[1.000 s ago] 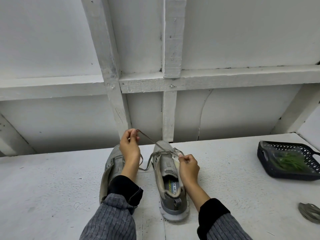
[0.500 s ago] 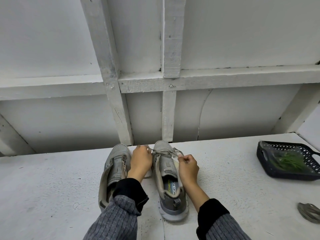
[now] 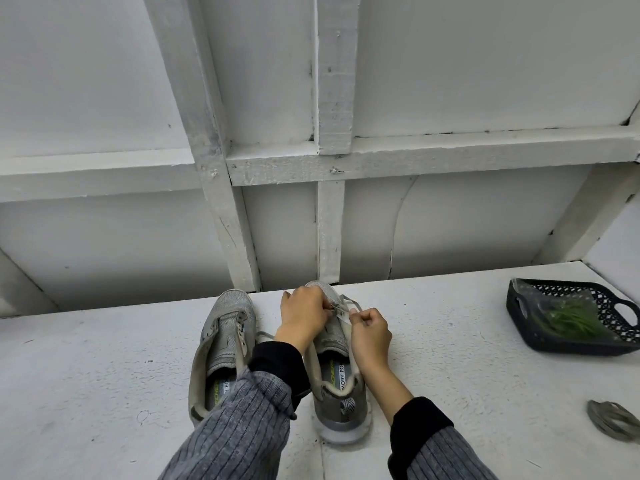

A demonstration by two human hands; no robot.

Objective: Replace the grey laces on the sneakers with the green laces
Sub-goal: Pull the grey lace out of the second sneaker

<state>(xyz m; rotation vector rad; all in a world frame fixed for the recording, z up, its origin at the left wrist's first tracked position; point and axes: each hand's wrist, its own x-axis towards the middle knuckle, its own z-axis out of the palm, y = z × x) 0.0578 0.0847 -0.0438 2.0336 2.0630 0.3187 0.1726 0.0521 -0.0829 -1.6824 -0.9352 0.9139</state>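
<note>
Two grey sneakers stand side by side on the white surface, toes toward the wall. The left sneaker (image 3: 225, 344) has no lace in its eyelets. On the right sneaker (image 3: 337, 389) a grey lace (image 3: 349, 303) still runs through the front eyelets. My left hand (image 3: 303, 315) lies over that shoe's toe and pinches the lace. My right hand (image 3: 369, 336) has its fingers curled, gripping the shoe's right eyelet edge beside the lace. The green laces (image 3: 568, 318) lie in a clear bag inside a dark basket (image 3: 519, 308) at the right.
A bundle of loose grey lace (image 3: 613, 419) lies at the right edge of the surface. A white wall with wooden beams (image 3: 332, 161) rises straight behind the sneakers.
My left hand, which was raised and pulling a stretch of grey lace up and to the left, has come down onto the right sneaker's toe. My right hand has stayed in place.
</note>
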